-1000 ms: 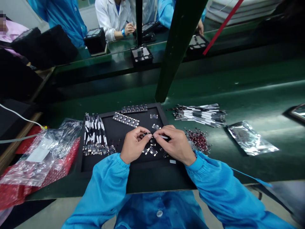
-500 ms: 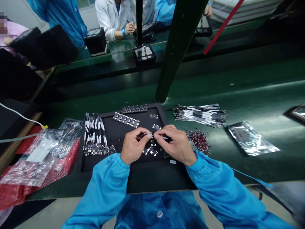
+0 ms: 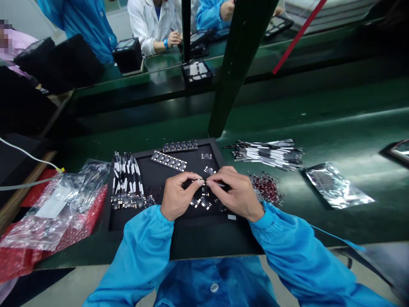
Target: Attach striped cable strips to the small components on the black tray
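My left hand point(image 3: 177, 196) and my right hand point(image 3: 234, 192) meet over a black tray point(image 3: 128, 221), both pinched on one small thin strip part point(image 3: 202, 182) held between their fingertips. Under the hands lie a few small dark circuit pieces point(image 3: 201, 202). On the tray's left side sits a row of white-and-black strips point(image 3: 126, 175) with small boards at their ends. Two panels of small circuit boards point(image 3: 169, 160) lie at the tray's far side.
A pile of silver-black strips point(image 3: 268, 152) and a heap of small red parts point(image 3: 266, 187) lie right of the tray, with a silver foil bag point(image 3: 335, 189) beyond. Plastic bags point(image 3: 47, 213) lie at left. A green post point(image 3: 236, 64) rises ahead. Other people work across the belt.
My hands stay together with only slight finger movement. On the far belt a small black tray has slid to the right, and a person at the back has shifted.
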`<state>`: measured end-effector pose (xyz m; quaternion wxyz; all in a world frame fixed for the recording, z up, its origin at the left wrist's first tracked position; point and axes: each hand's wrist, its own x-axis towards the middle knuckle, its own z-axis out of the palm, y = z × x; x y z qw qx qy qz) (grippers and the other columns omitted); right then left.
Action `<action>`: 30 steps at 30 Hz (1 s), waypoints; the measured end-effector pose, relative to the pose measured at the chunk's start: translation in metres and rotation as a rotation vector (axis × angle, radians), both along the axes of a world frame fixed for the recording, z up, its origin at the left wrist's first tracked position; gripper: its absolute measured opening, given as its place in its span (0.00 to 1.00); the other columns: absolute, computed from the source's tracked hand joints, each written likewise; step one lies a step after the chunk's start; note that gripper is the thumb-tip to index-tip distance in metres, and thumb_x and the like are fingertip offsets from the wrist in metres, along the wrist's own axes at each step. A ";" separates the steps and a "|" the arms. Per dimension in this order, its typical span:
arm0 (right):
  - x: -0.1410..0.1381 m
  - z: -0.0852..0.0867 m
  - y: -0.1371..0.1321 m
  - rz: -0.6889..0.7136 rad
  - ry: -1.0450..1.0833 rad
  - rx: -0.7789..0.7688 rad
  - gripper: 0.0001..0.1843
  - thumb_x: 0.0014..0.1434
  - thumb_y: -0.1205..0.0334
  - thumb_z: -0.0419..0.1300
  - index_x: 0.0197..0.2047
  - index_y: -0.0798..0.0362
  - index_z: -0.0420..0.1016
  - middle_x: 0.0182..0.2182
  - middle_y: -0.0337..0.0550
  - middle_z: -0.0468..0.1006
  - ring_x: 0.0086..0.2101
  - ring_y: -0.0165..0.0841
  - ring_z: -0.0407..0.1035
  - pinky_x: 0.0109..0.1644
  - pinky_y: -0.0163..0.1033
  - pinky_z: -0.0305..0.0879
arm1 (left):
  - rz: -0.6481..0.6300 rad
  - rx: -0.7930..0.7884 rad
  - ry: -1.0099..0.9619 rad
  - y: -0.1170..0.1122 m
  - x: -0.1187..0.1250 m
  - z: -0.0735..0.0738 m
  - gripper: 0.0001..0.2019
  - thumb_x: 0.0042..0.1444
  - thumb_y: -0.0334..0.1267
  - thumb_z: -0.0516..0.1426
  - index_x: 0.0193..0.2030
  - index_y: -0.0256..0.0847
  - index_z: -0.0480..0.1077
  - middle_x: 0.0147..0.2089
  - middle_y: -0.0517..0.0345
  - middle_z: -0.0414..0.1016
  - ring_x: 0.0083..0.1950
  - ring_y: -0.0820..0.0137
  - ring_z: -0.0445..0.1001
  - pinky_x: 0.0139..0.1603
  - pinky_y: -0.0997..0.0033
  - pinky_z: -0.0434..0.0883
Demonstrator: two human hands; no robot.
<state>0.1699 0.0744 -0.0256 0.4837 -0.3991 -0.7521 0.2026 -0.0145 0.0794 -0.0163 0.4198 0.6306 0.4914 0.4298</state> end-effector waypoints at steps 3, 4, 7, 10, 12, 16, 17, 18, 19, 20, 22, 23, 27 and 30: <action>0.002 0.001 0.001 -0.035 0.000 0.018 0.05 0.63 0.70 0.61 0.35 0.52 0.75 0.29 0.41 0.80 0.29 0.33 0.72 0.42 0.45 0.66 | -0.006 -0.071 -0.098 0.000 0.001 -0.005 0.09 0.54 0.38 0.67 0.42 0.40 0.79 0.39 0.56 0.82 0.40 0.68 0.80 0.43 0.71 0.76; 0.002 0.001 0.002 -0.045 -0.001 0.022 0.05 0.63 0.69 0.61 0.35 0.52 0.75 0.29 0.41 0.80 0.29 0.33 0.72 0.42 0.45 0.66 | -0.001 -0.085 -0.121 0.001 0.001 -0.006 0.09 0.54 0.38 0.67 0.42 0.40 0.78 0.39 0.55 0.82 0.40 0.68 0.80 0.43 0.71 0.76; 0.002 0.001 0.003 -0.047 -0.019 0.047 0.03 0.62 0.68 0.62 0.38 0.52 0.76 0.32 0.43 0.81 0.33 0.35 0.74 0.46 0.47 0.67 | 0.009 -0.062 -0.116 0.001 0.000 -0.008 0.06 0.56 0.37 0.66 0.39 0.40 0.78 0.37 0.56 0.81 0.38 0.69 0.79 0.42 0.71 0.75; 0.003 0.001 0.003 -0.022 -0.061 0.074 0.04 0.61 0.66 0.64 0.41 0.51 0.76 0.35 0.45 0.81 0.38 0.37 0.76 0.53 0.51 0.66 | -0.016 0.037 -0.028 0.000 0.000 -0.006 0.02 0.58 0.35 0.64 0.37 0.40 0.78 0.38 0.55 0.81 0.40 0.68 0.79 0.43 0.70 0.75; 0.003 0.001 0.004 -0.008 -0.089 0.065 0.03 0.62 0.65 0.63 0.41 0.50 0.76 0.35 0.43 0.82 0.38 0.37 0.76 0.56 0.52 0.65 | -0.040 0.092 0.024 0.000 0.000 -0.004 0.02 0.59 0.34 0.63 0.37 0.41 0.79 0.38 0.55 0.81 0.41 0.67 0.79 0.45 0.68 0.75; 0.005 0.001 0.005 0.009 -0.110 0.040 0.03 0.63 0.66 0.61 0.38 0.49 0.76 0.33 0.40 0.82 0.35 0.35 0.76 0.56 0.52 0.64 | -0.064 0.156 0.083 -0.001 0.002 -0.002 0.03 0.60 0.33 0.62 0.38 0.42 0.79 0.38 0.54 0.81 0.42 0.66 0.79 0.47 0.66 0.75; 0.005 0.001 0.005 0.014 -0.113 0.040 0.03 0.63 0.66 0.61 0.38 0.49 0.76 0.33 0.40 0.82 0.35 0.35 0.76 0.56 0.51 0.64 | -0.066 0.168 0.091 -0.001 0.002 -0.001 0.03 0.60 0.33 0.62 0.38 0.42 0.79 0.38 0.54 0.81 0.41 0.66 0.80 0.46 0.67 0.75; 0.006 0.001 0.005 0.019 -0.116 0.044 0.03 0.63 0.66 0.61 0.38 0.49 0.76 0.33 0.40 0.83 0.35 0.35 0.76 0.56 0.51 0.65 | -0.068 0.179 0.098 -0.001 0.002 -0.001 0.03 0.60 0.32 0.61 0.37 0.42 0.79 0.38 0.54 0.81 0.41 0.66 0.80 0.46 0.67 0.75; 0.006 0.001 0.006 0.022 -0.119 0.049 0.03 0.63 0.66 0.61 0.38 0.49 0.76 0.33 0.41 0.83 0.35 0.35 0.76 0.56 0.51 0.65 | -0.070 0.188 0.103 0.000 0.003 0.000 0.04 0.60 0.32 0.61 0.37 0.42 0.79 0.38 0.54 0.82 0.41 0.67 0.80 0.46 0.67 0.75; 0.006 0.001 0.006 0.025 -0.120 0.058 0.03 0.63 0.67 0.61 0.38 0.50 0.76 0.34 0.41 0.83 0.35 0.34 0.76 0.55 0.50 0.65 | -0.074 0.197 0.107 0.000 0.003 0.000 0.04 0.60 0.32 0.61 0.37 0.42 0.79 0.38 0.54 0.81 0.41 0.67 0.80 0.46 0.68 0.75; 0.007 0.002 0.006 0.039 -0.120 0.076 0.04 0.62 0.68 0.61 0.37 0.50 0.76 0.33 0.41 0.83 0.34 0.33 0.76 0.55 0.50 0.64 | -0.087 0.212 0.115 -0.001 0.003 0.000 0.05 0.60 0.30 0.61 0.37 0.42 0.78 0.38 0.55 0.81 0.41 0.67 0.80 0.46 0.68 0.75; 0.008 0.002 0.007 0.050 -0.123 0.083 0.04 0.62 0.69 0.61 0.37 0.51 0.76 0.33 0.41 0.83 0.34 0.33 0.76 0.56 0.49 0.64 | -0.096 0.218 0.119 -0.001 0.003 0.000 0.05 0.60 0.30 0.60 0.37 0.42 0.78 0.38 0.55 0.81 0.41 0.68 0.80 0.46 0.68 0.75; 0.010 0.003 0.008 0.075 -0.187 0.104 0.06 0.62 0.70 0.61 0.35 0.51 0.76 0.31 0.38 0.82 0.31 0.31 0.74 0.57 0.50 0.61 | -0.130 0.242 0.147 -0.002 0.002 -0.002 0.06 0.61 0.29 0.59 0.38 0.41 0.78 0.38 0.54 0.81 0.41 0.68 0.80 0.46 0.68 0.75; 0.010 0.001 0.008 0.059 -0.258 0.125 0.07 0.62 0.68 0.60 0.33 0.50 0.76 0.30 0.37 0.81 0.32 0.31 0.73 0.58 0.51 0.59 | -0.154 0.296 0.201 -0.002 0.002 -0.004 0.07 0.61 0.28 0.58 0.39 0.41 0.77 0.39 0.54 0.81 0.42 0.68 0.79 0.47 0.68 0.75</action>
